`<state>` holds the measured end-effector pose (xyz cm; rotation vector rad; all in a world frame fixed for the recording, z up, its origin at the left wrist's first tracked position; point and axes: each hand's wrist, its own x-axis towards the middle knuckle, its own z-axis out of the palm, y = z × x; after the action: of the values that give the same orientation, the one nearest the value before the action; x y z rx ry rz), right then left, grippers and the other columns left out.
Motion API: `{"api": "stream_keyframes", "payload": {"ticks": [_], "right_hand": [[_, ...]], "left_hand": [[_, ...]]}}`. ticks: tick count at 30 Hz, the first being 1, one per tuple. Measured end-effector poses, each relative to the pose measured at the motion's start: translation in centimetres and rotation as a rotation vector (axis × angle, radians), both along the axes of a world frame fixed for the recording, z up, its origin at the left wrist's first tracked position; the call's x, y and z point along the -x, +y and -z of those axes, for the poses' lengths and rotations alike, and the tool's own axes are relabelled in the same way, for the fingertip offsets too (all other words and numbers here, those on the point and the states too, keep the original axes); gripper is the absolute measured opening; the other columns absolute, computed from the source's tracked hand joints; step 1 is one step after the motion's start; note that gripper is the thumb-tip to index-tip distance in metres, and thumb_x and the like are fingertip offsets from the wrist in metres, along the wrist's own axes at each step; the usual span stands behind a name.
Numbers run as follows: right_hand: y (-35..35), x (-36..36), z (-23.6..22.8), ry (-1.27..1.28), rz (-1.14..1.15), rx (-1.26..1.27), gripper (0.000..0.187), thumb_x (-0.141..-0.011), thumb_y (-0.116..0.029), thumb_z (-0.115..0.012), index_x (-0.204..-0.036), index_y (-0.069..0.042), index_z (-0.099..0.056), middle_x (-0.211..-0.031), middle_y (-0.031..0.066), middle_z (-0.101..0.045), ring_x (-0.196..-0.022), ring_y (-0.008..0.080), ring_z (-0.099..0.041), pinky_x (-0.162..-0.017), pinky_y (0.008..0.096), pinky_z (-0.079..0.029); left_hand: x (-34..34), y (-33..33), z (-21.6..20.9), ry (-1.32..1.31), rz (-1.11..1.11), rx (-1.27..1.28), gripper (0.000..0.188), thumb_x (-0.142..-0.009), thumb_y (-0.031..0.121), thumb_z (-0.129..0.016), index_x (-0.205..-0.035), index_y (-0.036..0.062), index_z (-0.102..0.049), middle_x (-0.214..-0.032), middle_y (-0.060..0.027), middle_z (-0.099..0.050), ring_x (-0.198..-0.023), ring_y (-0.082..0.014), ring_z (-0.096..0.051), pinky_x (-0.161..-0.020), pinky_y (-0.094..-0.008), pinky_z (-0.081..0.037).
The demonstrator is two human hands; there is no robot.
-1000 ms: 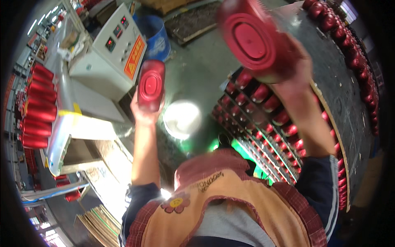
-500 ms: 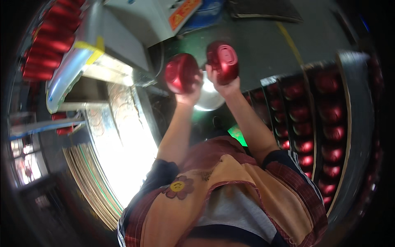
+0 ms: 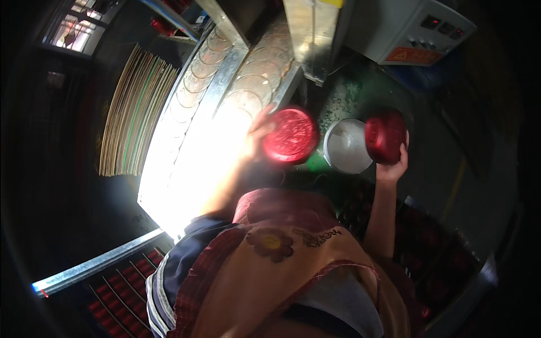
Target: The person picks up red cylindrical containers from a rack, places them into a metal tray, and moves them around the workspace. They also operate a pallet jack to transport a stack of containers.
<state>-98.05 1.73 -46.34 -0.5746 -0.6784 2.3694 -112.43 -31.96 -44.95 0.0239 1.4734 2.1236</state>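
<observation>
Dim workshop floor spreads around a metal conveyor [image 3: 225, 84], its plates stamped with round rings and its near end washed out by a hard glare. Beyond it stands a grey control box [image 3: 414, 34] with an orange label, and to the left leans a stack of thin flat sheets [image 3: 135, 112]. Racks of red cylinders [image 3: 121, 298] fill the lower left corner, with more, darker ones at the lower right. As for progress, both pieces are lifted clear and neither rests on the conveyor or in a rack, so I judge the carrying is in hand and the setting down is not yet done. The left hand [image 3: 256, 135] is wrapped around the left red cylinder [image 3: 290, 135], which hangs just beside the conveyor's near end with its flat round end toward the camera; that end looks glossy and finely patterned, though motion blur hides detail. The right hand [image 3: 394, 163] is clamped on the right red cylinder [image 3: 385, 135], held from below with fingers up its side; this one shows its rounded side wall, dark red and smooth. Between and below the two lies a white round bucket [image 3: 346, 146] on the floor, the right cylinder overlapping its rim in this view.
</observation>
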Motion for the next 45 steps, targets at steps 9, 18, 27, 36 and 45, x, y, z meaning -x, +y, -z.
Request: {"api": "stream_keyframes", "payload": {"ticks": [9, 18, 27, 36, 45], "right_hand": [[-26.0, 14.3, 0.1, -0.167, -0.164, -1.35, 0.051, -0.072, -0.005, -0.077, -0.121, -0.016, -0.068, -0.121, 0.0149, -0.053, -0.112, 0.0315, -0.055, -0.099, 0.0381, -0.043], [-36.3, 21.1, 7.9, -0.192, -0.394, -1.615, 0.053, -0.077, -0.007, -0.075, -0.127, -0.022, -0.065, -0.139, 0.0157, -0.044, -0.124, 0.0331, -0.049, -0.102, 0.0385, -0.044], [-32.0, 25.7, 9.9, -0.427, -0.459, -1.622, 0.065, -0.078, -0.007, -0.075, -0.137, -0.021, -0.056, -0.135, 0.0194, -0.049, -0.122, 0.0346, -0.053, -0.101, 0.0369, -0.047], [-31.9, 28.7, 7.2, -0.504, -0.337, -1.894, 0.065, -0.074, -0.008, -0.078, -0.134, -0.02, -0.058, -0.138, 0.0196, -0.044, -0.12, 0.0353, -0.051, -0.101, 0.0373, -0.045], [-28.8, 26.4, 1.2, -0.399, -0.16, -1.765, 0.066, -0.077, -0.01, -0.076, -0.138, -0.028, -0.056, -0.146, 0.0211, -0.038, -0.135, 0.0408, -0.035, -0.11, 0.0442, -0.034]], "left_hand": [[-2.3, -17.6, 1.3, 0.641, -0.42, 1.172, 0.06, -0.077, 0.017, -0.077, -0.133, 0.0232, -0.056, -0.145, -0.0262, -0.036, -0.125, -0.0446, -0.046, -0.103, -0.0501, -0.042], [-0.6, -19.5, 2.9, 0.777, -0.322, 1.037, 0.04, -0.071, 0.009, -0.075, -0.109, 0.0201, -0.074, -0.145, -0.0184, -0.041, -0.122, -0.0425, -0.04, -0.098, -0.0476, -0.043], [8.1, -18.4, 5.2, 0.992, -0.134, 0.687, 0.013, -0.079, 0.012, -0.063, -0.091, 0.0129, -0.068, -0.092, -0.0061, -0.062, -0.083, -0.0234, -0.056, -0.073, -0.0371, -0.045], [11.2, -15.3, 7.5, 1.048, -0.382, 0.807, 0.013, -0.087, 0.012, -0.052, -0.076, 0.0133, -0.058, -0.074, -0.0064, -0.057, -0.063, -0.0158, -0.058, -0.048, -0.028, -0.045], [12.3, -12.1, 3.2, 0.797, -0.264, 0.765, 0.023, -0.072, 0.014, -0.071, -0.093, 0.0098, -0.075, -0.099, -0.0091, -0.07, -0.097, -0.0287, -0.063, -0.088, -0.0386, -0.051]]}}
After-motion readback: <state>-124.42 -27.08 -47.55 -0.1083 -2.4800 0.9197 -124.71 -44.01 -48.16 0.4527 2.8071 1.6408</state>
